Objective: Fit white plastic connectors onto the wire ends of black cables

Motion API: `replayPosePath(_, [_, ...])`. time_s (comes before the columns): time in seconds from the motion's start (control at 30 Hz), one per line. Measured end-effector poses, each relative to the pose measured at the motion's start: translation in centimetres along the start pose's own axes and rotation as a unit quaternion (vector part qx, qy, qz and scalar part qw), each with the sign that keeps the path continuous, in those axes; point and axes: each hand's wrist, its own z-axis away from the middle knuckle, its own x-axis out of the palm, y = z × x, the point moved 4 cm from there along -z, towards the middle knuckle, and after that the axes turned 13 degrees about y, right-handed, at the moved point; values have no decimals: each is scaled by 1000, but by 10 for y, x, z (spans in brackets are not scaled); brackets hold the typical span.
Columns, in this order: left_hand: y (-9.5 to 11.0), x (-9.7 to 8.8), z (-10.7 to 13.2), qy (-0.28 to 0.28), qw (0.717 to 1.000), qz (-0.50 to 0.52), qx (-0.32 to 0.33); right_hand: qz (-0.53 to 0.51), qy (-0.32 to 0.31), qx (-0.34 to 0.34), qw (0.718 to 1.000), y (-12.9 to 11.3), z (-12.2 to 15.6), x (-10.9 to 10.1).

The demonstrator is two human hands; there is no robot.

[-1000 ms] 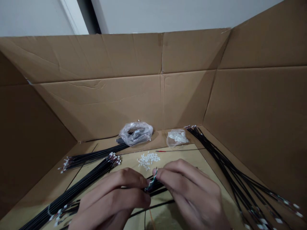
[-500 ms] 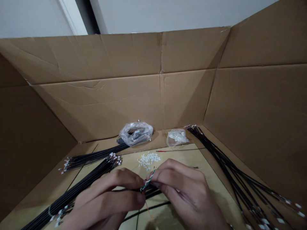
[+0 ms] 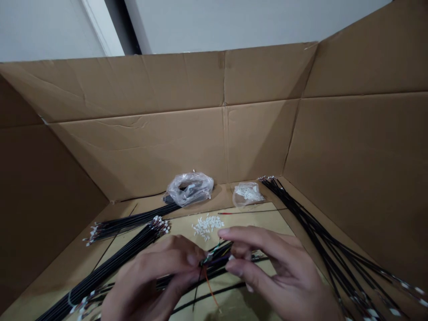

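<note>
Both my hands work low in a big cardboard box. My left hand (image 3: 157,278) pinches the end of a black cable (image 3: 214,258) whose thin coloured wires fan out at its tip. My right hand (image 3: 274,276) is just right of that tip, thumb and fingers curled, with a tiny white piece held against the fingers near the wires. A small heap of loose white connectors (image 3: 206,224) lies just beyond my fingers.
Bundles of black cables lie at the left (image 3: 113,258) and along the right wall (image 3: 321,236). A clear bag with dark parts (image 3: 190,188) and a small bag of white connectors (image 3: 248,193) sit at the back. Cardboard walls (image 3: 200,133) enclose everything.
My right hand has drawn slightly away from the cable tip and opened its fingers more; the coloured wires now show spread out. The view has tilted down a little.
</note>
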Motion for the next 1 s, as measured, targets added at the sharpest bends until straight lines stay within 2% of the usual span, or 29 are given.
replayPosePath(0.13, [-2, 2, -4, 6, 999, -31, -25, -33, -7, 72, 997, 7, 2, -1])
replayPosePath(0.27, [-6, 5, -5, -5, 997, -41, -60, -105, -27, 153, 982, 19, 3, 1])
replayPosePath(0.37, [-7, 5, -2, -19, 995, -47, -83, -144, -18, 182, 973, 26, -1, -2])
replayPosePath(0.5, [-7, 2, 0, -57, 994, -37, -89, -181, -5, 210, 961, 34, -8, -6])
replayPosePath(0.6, [-8, 0, -1, -112, 991, -31, -64, -206, -24, 220, 953, 35, -9, -6])
replayPosePath(0.7, [-10, 1, -2, -152, 987, -30, -46, -199, -50, 209, 956, 32, -7, -5])
replayPosePath(0.87, [-13, 5, 0, -118, 988, -50, -86, -138, -36, 101, 985, 26, -13, -7])
replayPosePath(1.0, [-12, 7, 3, -132, 986, -50, -86, -103, -29, 37, 994, 22, -15, -9])
